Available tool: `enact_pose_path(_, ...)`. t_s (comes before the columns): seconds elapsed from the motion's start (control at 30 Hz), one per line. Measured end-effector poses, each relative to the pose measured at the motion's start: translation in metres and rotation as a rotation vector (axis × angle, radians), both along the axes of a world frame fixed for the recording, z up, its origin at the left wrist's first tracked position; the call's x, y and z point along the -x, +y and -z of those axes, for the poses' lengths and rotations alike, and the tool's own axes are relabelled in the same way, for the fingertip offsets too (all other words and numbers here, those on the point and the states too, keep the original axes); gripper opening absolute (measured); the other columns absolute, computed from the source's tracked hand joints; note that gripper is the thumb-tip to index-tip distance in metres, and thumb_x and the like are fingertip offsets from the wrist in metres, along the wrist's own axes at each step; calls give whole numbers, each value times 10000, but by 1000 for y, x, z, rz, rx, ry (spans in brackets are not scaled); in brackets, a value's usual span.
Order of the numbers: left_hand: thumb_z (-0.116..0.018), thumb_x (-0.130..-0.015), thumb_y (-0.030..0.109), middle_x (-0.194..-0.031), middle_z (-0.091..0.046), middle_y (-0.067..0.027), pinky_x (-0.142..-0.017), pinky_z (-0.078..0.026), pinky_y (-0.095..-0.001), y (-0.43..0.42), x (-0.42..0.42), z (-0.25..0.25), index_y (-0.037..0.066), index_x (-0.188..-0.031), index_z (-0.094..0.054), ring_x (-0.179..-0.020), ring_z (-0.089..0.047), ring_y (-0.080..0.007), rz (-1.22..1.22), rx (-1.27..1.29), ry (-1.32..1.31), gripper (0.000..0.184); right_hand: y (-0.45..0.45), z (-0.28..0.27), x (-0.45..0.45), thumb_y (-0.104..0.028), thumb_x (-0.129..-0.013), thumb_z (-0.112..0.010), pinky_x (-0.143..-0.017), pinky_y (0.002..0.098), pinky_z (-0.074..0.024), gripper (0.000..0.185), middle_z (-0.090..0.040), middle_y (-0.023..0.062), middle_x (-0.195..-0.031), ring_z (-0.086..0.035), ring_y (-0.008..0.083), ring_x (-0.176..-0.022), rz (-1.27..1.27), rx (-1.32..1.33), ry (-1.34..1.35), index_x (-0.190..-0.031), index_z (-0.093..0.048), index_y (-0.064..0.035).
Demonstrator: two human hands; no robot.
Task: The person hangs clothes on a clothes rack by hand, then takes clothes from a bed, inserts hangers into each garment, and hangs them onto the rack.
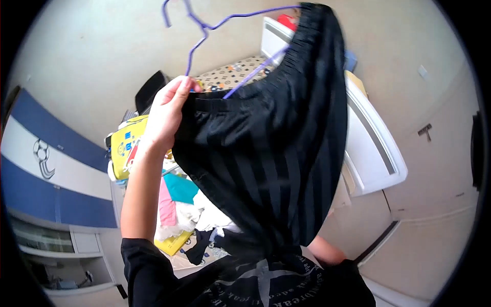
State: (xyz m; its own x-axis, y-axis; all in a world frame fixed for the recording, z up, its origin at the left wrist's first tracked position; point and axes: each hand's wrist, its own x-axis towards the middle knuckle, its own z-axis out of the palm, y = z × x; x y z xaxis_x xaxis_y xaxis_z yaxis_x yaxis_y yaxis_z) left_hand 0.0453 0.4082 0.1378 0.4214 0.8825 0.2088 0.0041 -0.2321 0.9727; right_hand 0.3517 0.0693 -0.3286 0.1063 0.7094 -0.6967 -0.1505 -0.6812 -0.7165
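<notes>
My left hand (171,105) is closed on the waistband corner of black striped elastic-waist bottoms (261,153), where a purple wire hanger (204,26) meets the cloth. The hanger's hook points up at the upper left. Its far end reaches the opposite side of the waistband at the upper right. The bottoms hang raised in front of my chest, and the cloth draws together toward the lower end. Whether they are shorts, trousers or a skirt I cannot tell. My right forearm (327,250) shows at the lower right; the right hand is hidden behind the cloth.
Behind the bottoms is a bed with a patterned sheet (230,72) and white end boards (376,143). Piled clothes, including a teal piece (180,188) and a pink piece (166,204), lie near a yellow bag (125,146). A blue and white cabinet (56,163) stands left.
</notes>
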Motion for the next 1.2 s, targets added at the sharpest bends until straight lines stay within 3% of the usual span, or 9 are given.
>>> enact_pose_path(0.27,-483,-1062,360,-797,-535,66,-676,-382,-215,25,-104,155,122,-943,-620,-743,-455,-41,85,297,-65,299,-180,-50,-131,-290,-954,-651,-961,347,-474,443,-655,80,-1196,-601,208,-1062,42,37,-145,-1300,-590,-21)
enact_pose_path(0.33,-465,-1072,339,-785,-533,63,-684,-392,-217,20,-141,220,118,-950,-626,-753,-459,-40,57,339,-18,299,-182,-114,-137,-255,-930,-690,-912,340,-487,410,-676,57,-1143,-615,191,-984,12,39,-151,-1273,-618,-43)
enact_pose_path(0.43,-453,-1077,307,-809,-525,59,-729,-392,-220,1,-194,314,87,-950,-630,-781,-454,-53,124,260,113,310,-223,-99,-165,-235,-934,-692,-824,336,-476,321,-671,31,-1024,-570,139,-901,185,225,-252,-1158,-648,-10)
enact_pose_path(0.67,-443,-1081,284,-937,-574,26,-881,-393,-235,-21,-301,477,72,-996,-633,-925,-493,-89,315,434,301,297,-279,46,-221,-278,-968,-649,-709,339,-437,307,-598,4,-813,-504,130,-773,331,416,-719,-1014,-633,25)
enact_pose_path(0.83,-465,-1065,298,-975,-632,4,-913,-412,-260,9,-361,579,67,-1056,-672,-970,-533,-110,388,431,451,310,-249,138,-245,-265,-971,-629,-675,357,-444,319,-611,40,-782,-514,144,-736,458,402,-610,-1026,-637,49)
enact_pose_path(0.93,-501,-1042,295,-977,-688,-84,-873,-476,-316,19,-379,636,49,-1122,-676,-926,-615,-186,366,360,437,312,-233,189,-235,-242,-968,-625,-679,355,-446,308,-623,46,-795,-523,150,-737,504,437,-544,-1046,-637,56)
enact_pose_path(1.03,-539,-1024,305,-992,-693,-115,-841,-493,-326,24,-383,665,58,-1222,-656,-910,-629,-203,259,336,591,338,-226,224,-215,-220,-958,-633,-723,360,-468,298,-673,80,-851,-578,168,-783,426,442,-639,-1072,-636,55)
enact_pose_path(1.13,-580,-1001,311,-1024,-697,-142,-816,-507,-333,26,-382,667,63,-1300,-615,-905,-644,-228,107,516,478,390,-220,235,-195,-213,-966,-625,-766,343,-473,300,-693,94,-928,-596,178,-827,419,476,-627,-1116,-627,46)
enact_pose_path(1.2,-595,-989,284,-1115,-675,-155,-916,-487,-318,23,-374,643,62,-1359,-564,-1015,-638,-246,86,578,388,432,-216,238,-179,-192,-976,-611,-842,331,-484,296,-695,98,-1005,-622,200,-902,504,333,-595,-1184,-622,18)
